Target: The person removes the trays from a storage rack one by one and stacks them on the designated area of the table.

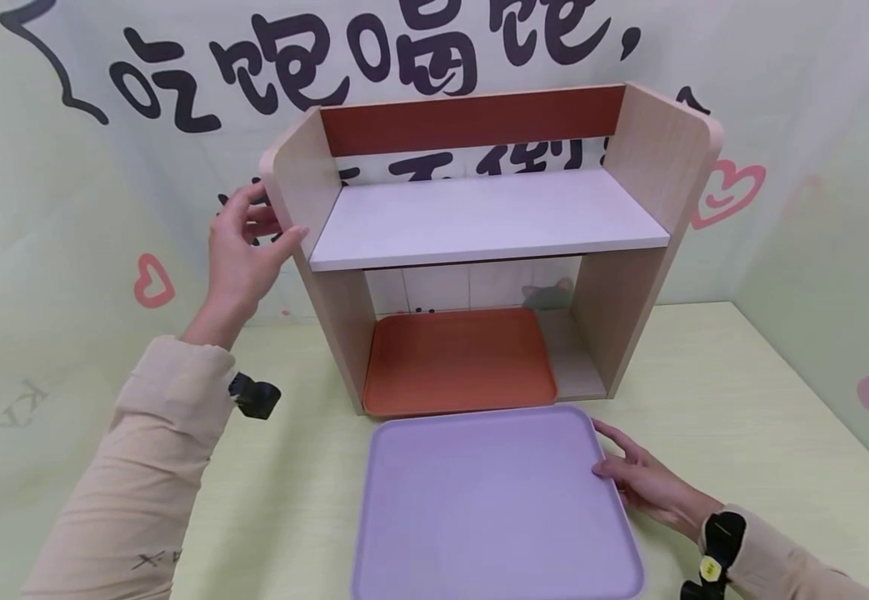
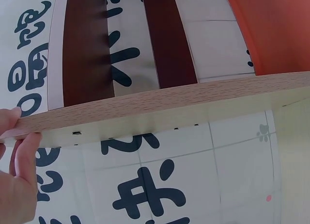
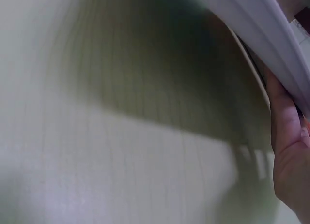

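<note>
A small two-tier wooden shelf (image 1: 632,292) stands on the table, with a white upper board (image 1: 490,215). My left hand (image 1: 242,250) grips the front edge of its left side panel (image 2: 160,98), thumb on one face and fingers on the other. An orange tray (image 1: 460,362) lies in the lower compartment, against the left side. In front of the shelf is a lavender tray (image 1: 494,508), its near edge cut off by the head view. My right hand (image 1: 647,483) holds this tray's right rim; the right wrist view shows the rim (image 3: 261,35) raised above the table, casting a shadow.
The pale table (image 1: 711,417) meets a printed cloth backdrop (image 1: 179,167) behind the shelf and at both sides. Bare shelf floor (image 1: 572,367) shows right of the orange tray. A black wrist camera (image 1: 254,396) sits on the left sleeve.
</note>
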`<state>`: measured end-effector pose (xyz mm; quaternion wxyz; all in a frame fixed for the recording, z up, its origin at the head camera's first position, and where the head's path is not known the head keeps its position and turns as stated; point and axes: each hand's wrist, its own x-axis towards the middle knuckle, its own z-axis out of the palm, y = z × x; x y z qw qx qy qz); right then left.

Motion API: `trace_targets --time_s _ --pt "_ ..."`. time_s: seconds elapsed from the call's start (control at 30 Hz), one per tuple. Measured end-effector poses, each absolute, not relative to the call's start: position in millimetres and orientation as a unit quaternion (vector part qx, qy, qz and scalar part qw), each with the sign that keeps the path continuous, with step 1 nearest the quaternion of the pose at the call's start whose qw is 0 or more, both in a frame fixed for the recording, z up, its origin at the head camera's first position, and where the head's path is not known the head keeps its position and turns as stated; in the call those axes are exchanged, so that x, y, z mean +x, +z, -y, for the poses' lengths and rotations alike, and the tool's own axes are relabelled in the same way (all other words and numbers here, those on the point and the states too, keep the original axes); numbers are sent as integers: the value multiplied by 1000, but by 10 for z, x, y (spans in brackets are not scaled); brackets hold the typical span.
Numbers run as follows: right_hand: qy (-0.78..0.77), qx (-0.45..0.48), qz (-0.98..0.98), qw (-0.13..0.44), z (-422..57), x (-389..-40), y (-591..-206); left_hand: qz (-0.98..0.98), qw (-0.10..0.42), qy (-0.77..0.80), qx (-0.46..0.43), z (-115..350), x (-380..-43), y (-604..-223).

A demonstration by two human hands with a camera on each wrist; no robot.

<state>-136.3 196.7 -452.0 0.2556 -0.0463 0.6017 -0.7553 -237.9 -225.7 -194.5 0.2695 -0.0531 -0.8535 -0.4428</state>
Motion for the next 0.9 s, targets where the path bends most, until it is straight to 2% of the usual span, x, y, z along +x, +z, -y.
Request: trace_targets --time_s 0.43,0.9 --pt "-702 27 -672 234 -1872 -1420 -4512 852 275 -441 -56 2261 -2384 -1956" --pt "-584 -33 -796 159 -1858 -1519 -4459 851 274 -444 -55 2257 -2388 -1964"
